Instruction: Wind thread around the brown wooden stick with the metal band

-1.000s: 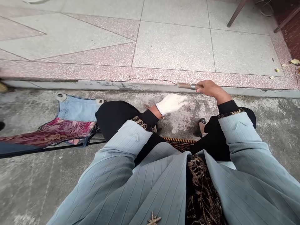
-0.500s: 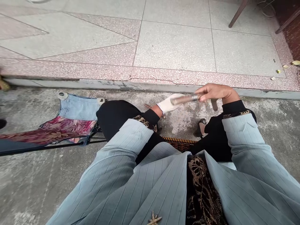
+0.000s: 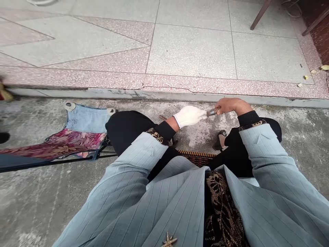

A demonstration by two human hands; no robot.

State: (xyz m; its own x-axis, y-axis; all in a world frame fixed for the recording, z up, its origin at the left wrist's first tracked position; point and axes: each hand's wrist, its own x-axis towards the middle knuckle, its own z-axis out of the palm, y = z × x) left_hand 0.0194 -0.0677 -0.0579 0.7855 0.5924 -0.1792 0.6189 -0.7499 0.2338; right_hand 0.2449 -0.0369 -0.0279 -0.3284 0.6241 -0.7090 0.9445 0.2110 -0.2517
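While a folding seat of pale denim and floral cloth [image 3: 77, 137] stands at the far left on the concrete ground [image 3: 84, 195], the left hand [image 3: 190, 116], in a white knitted glove, reaches in past a black-trousered knee [image 3: 128, 128], its fingers closed around the left end of a short brown rod [image 3: 212, 112]. The rod lies level with the glove, between the two hands and above the ground, a wire-like band showing at its middle. To its right, the bare right hand [image 3: 228, 105] has its fingers clamped on the rod's other end. Farther right, pale leaves [image 3: 305, 77] lie on the raised tiled floor [image 3: 195, 48].
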